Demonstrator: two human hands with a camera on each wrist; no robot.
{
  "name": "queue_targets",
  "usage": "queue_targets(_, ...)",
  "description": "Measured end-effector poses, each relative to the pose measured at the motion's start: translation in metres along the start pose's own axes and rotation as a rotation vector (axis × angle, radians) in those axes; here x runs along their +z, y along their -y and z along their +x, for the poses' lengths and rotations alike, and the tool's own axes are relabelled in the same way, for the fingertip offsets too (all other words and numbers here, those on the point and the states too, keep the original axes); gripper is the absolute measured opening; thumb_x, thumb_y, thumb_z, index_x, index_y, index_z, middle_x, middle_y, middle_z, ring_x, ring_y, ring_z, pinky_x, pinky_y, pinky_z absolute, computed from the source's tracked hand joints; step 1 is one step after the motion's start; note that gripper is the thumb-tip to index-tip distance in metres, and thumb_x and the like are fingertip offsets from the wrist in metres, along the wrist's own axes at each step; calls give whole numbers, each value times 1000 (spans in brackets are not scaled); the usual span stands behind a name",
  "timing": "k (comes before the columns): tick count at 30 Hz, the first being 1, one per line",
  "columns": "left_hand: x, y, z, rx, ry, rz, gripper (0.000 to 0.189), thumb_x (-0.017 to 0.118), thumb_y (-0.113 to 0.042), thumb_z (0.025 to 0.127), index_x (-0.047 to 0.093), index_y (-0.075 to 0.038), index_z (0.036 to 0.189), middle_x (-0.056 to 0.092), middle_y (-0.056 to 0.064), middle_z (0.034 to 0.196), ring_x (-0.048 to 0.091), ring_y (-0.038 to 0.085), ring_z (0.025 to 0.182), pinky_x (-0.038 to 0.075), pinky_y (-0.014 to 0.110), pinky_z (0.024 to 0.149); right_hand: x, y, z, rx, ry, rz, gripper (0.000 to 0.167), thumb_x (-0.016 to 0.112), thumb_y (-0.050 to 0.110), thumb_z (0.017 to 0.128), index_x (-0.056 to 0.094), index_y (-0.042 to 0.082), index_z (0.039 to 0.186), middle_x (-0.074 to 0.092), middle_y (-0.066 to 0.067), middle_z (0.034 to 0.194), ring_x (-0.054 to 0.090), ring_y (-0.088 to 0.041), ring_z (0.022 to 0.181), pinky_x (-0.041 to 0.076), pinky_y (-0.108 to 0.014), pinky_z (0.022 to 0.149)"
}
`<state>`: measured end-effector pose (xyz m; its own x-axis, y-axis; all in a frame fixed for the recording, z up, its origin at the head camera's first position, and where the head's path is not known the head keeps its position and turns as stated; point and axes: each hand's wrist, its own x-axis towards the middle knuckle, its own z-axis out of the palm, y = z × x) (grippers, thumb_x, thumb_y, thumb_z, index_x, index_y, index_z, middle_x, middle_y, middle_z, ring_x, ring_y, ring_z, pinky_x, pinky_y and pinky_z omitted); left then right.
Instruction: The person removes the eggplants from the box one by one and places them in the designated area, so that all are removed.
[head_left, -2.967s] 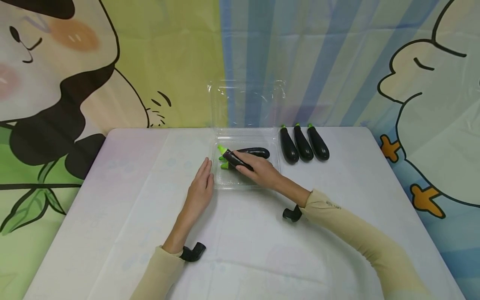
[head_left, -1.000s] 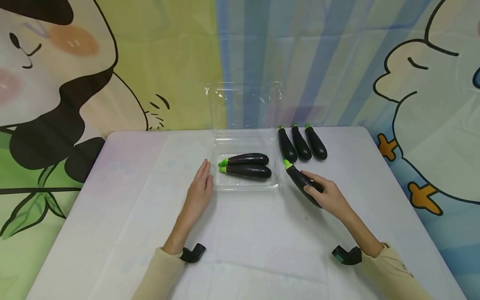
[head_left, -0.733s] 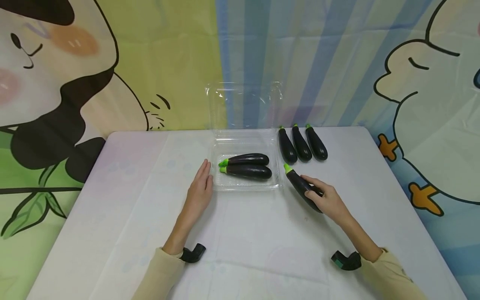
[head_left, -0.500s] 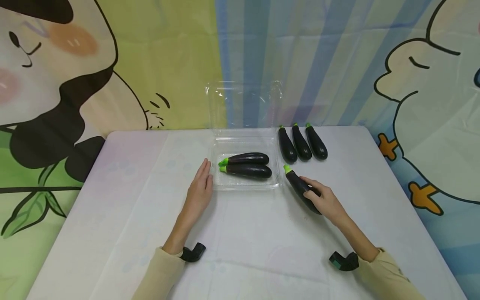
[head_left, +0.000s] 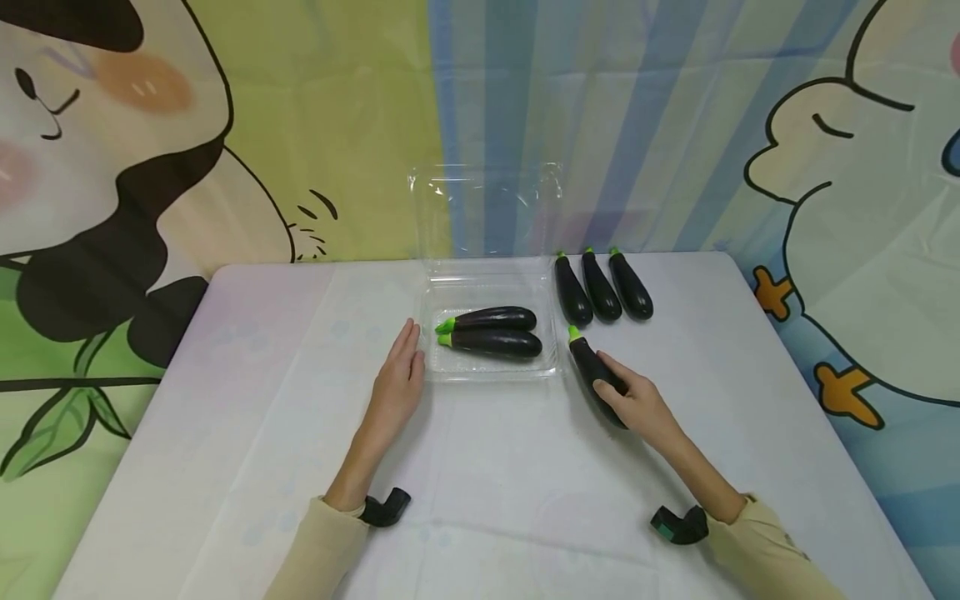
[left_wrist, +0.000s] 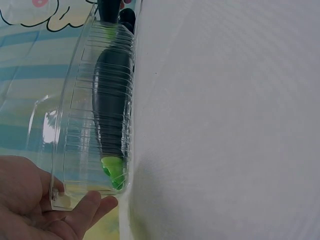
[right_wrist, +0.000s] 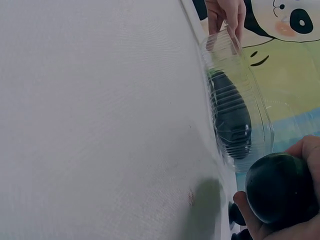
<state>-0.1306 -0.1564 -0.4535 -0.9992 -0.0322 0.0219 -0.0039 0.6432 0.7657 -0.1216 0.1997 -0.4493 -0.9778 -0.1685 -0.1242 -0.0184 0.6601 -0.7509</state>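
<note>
My right hand [head_left: 641, 408] grips a dark eggplant [head_left: 588, 371] with a bright green stem, just right of a clear plastic clamshell box [head_left: 487, 373]. In the right wrist view the rounded end of this eggplant [right_wrist: 277, 187] faces the camera, between thumb and fingers. Two eggplants [head_left: 495, 342] lie side by side in the box, stems to the left. My left hand [head_left: 399, 379] rests with straight fingers against the box's left side. The left wrist view shows those fingers [left_wrist: 85, 215] touching the box's end wall.
Three eggplants [head_left: 602, 287] lie in a row right of the box, near the table's back edge. The box's lid [head_left: 487, 208] stands raised at the back, against a printed cartoon backdrop [head_left: 360, 125]. A white cloth covers the table [head_left: 495, 500].
Three seconds ago my right hand held the eggplant over the box; it moved right, out past the box's side. Lately it has drifted slightly left. The left hand stays put.
</note>
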Motion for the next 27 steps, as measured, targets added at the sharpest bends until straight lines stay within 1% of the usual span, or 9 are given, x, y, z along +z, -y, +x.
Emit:
queue_targets(2,0,1,-1,-3,3,0,51,37,-18,105,26,-6,153,17,2,164,20,23,150,23,45,122,2,1,-1,4,-17,-26,58,53,31,98,38,10,150,43,-25,149,53,-35,111,47,-40,83)
queue_targets(6,0,1,-1,-2,0,-3,51,38,-18,105,26,-6,153,17,3,164,20,23,150,23,46,122,9,0,-1,-1,-32,-43,65,63,34,93,39,12,149,43,-24,148,55,-36,114,48,-38,80)
queue_targets(9,0,1,-1,2,-4,-5,51,38,-17,105,26,-5,153,18,5,164,21,24,150,24,46,122,15,-2,0,-16,-39,-37,66,66,30,92,40,12,149,44,-24,148,56,-38,115,49,-40,81)
queue_targets(12,0,2,0,7,-6,-5,51,37,-18,105,26,-5,153,19,6,164,21,24,150,23,46,122,19,-1,-1,-34,-44,-27,63,64,22,92,40,9,148,45,-25,147,55,-40,117,50,-46,86)
queue_targets(15,1,2,0,5,-3,-4,51,37,-18,105,26,-6,153,18,4,164,21,23,150,23,45,122,20,0,-1,-35,-50,-21,60,61,18,93,39,6,148,44,-25,147,53,-42,122,48,-50,91)
queue_targets(20,1,2,0,-6,2,0,51,36,-19,105,25,-7,153,17,2,164,20,22,150,23,44,122,20,4,-1,-20,-52,-17,60,57,13,91,40,4,147,44,-23,148,52,-40,123,47,-49,92)
queue_targets(22,1,2,0,-1,0,1,51,36,-18,105,25,-6,153,17,4,164,20,22,150,23,44,122,20,6,-1,-15,-56,-18,61,56,12,89,40,5,147,44,-23,148,52,-40,122,46,-49,92)
queue_targets(25,1,1,0,1,-3,0,51,37,-17,105,25,-6,153,18,5,164,20,23,150,23,44,122,20,5,-1,-18,-65,-12,63,55,13,89,38,6,149,41,-23,150,49,-41,127,46,-50,94)
queue_targets(27,1,0,0,10,-3,-3,51,37,-16,104,25,-5,153,19,7,164,21,24,150,23,46,122,20,3,-1,-33,-71,11,63,56,13,91,35,6,150,39,-23,152,45,-42,132,46,-53,98)
